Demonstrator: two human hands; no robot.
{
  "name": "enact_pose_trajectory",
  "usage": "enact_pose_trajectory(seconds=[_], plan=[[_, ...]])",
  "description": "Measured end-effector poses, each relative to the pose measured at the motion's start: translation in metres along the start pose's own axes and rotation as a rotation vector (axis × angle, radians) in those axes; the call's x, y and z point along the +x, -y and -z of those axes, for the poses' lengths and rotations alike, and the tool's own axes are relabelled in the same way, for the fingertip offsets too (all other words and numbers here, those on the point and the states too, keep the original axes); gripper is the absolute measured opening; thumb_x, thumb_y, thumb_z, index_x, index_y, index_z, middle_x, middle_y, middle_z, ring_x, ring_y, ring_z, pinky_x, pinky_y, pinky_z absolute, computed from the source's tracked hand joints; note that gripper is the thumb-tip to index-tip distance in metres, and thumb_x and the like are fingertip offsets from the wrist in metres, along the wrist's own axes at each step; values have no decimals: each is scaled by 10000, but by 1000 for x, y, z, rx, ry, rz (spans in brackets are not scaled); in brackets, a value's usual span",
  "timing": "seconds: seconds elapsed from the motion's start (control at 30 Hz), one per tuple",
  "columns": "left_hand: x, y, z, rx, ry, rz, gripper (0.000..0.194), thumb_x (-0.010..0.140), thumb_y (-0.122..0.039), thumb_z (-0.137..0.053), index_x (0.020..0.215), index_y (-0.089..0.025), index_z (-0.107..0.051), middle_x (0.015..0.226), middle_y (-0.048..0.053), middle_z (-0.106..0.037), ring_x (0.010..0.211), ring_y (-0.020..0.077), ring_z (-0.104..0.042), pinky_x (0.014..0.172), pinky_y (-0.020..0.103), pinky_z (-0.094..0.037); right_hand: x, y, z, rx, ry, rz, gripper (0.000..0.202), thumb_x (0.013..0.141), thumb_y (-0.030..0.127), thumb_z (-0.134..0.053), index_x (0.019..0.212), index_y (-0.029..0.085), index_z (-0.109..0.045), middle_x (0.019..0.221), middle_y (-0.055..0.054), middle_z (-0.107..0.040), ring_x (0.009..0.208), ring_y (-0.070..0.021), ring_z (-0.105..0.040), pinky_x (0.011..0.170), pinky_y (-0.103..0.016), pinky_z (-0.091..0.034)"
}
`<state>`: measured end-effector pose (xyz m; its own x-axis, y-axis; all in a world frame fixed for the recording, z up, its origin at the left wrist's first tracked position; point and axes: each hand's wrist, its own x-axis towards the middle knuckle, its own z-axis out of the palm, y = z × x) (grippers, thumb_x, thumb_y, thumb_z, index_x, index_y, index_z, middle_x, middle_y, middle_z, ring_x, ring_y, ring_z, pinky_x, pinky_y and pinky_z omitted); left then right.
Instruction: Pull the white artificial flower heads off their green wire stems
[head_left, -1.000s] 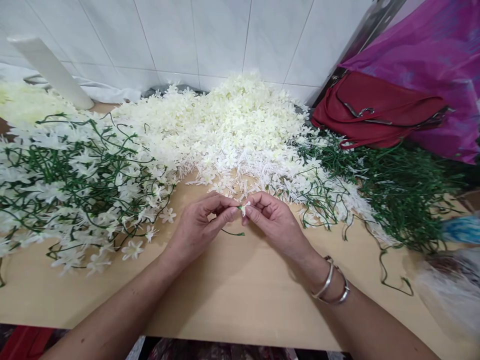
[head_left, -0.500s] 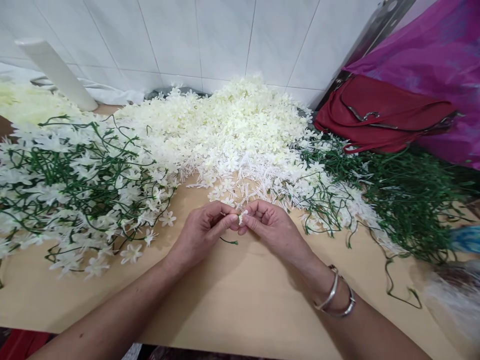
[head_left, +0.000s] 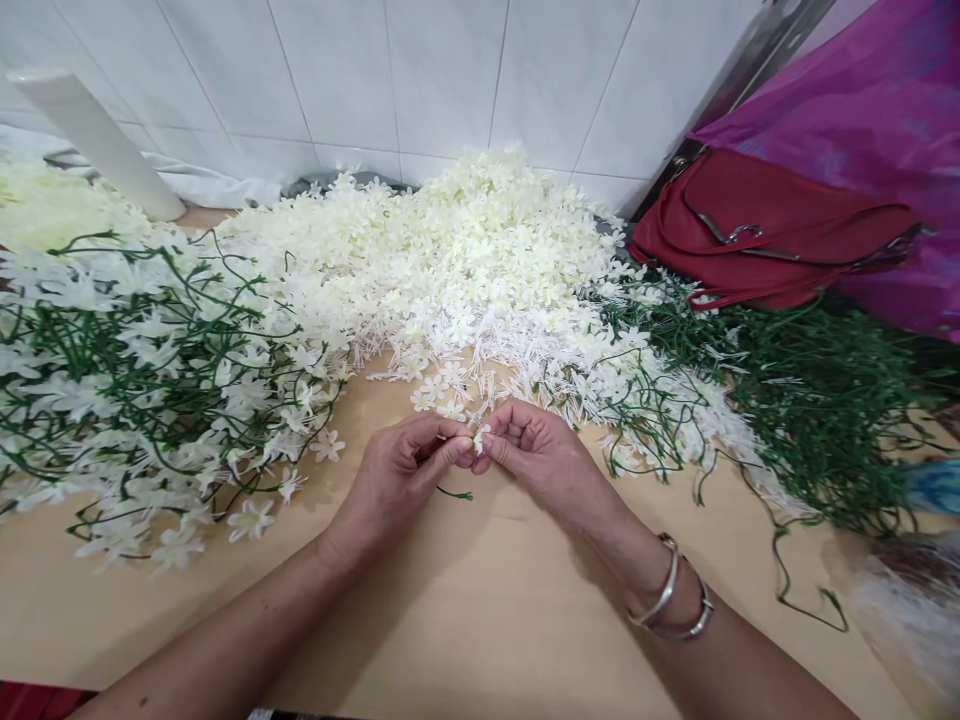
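A small white artificial flower [head_left: 481, 438] is pinched between the fingertips of both hands, over the middle of the table. My left hand [head_left: 409, 465] grips it from the left with thumb and forefinger. From the other side my right hand [head_left: 536, 452] is closed on it, thumb and forefinger together. The end of a thin green stem [head_left: 456, 494] sticks out below the left fingers; its link to the flower is hidden by them. Just beyond the fingertips lie loose white blossoms [head_left: 452, 408] on the table.
A heap of white flower heads [head_left: 480, 240] lines the tiled wall. Flowers on green stems [head_left: 165, 380] are piled at left. Green stems [head_left: 817, 400] lie at right, near a red handbag [head_left: 772, 225] and a purple bag [head_left: 862, 90]. A white roll [head_left: 101, 145] leans at back left.
Both hands keep their pinch on the flower, which is turned slightly between the fingertips. The view has shifted a little; the left pile appears farther left.
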<state>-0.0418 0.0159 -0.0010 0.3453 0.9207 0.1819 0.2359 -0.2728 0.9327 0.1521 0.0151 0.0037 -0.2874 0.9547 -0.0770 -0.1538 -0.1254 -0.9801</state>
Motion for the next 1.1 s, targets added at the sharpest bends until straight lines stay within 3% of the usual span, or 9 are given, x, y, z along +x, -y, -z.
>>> enact_pose_trajectory(seconds=[0.23, 0.7, 1.1], plan=[[-3, 5, -5, -175, -14, 137, 278, 984, -419, -652, 1075, -168, -731, 913, 66, -790, 858, 196, -743, 822, 320, -604, -1, 2, 7, 13, 29, 6, 320, 835, 467, -838, 871, 210, -651, 718, 17, -728, 745, -156, -721, 817, -323, -552], [-1, -1, 0, -100, 70, 103, 298, 1016, -412, -596, 883, -174, -718, 809, 31, -749, 772, 155, -685, 748, 253, -526, -2, 3, 3, 47, 50, -12, 270, 822, 423, -852, 860, 213, -687, 758, 13, -723, 707, -137, -703, 750, -304, -572], [1, 2, 2, -28, 36, 105, 281, 1005, -402, -614, 863, -188, -728, 776, 23, -735, 718, 147, -654, 689, 241, -484, 2, 4, 2, 37, 36, -97, 281, 846, 439, -822, 850, 210, -659, 756, 20, -698, 703, -120, -690, 754, -284, -569]])
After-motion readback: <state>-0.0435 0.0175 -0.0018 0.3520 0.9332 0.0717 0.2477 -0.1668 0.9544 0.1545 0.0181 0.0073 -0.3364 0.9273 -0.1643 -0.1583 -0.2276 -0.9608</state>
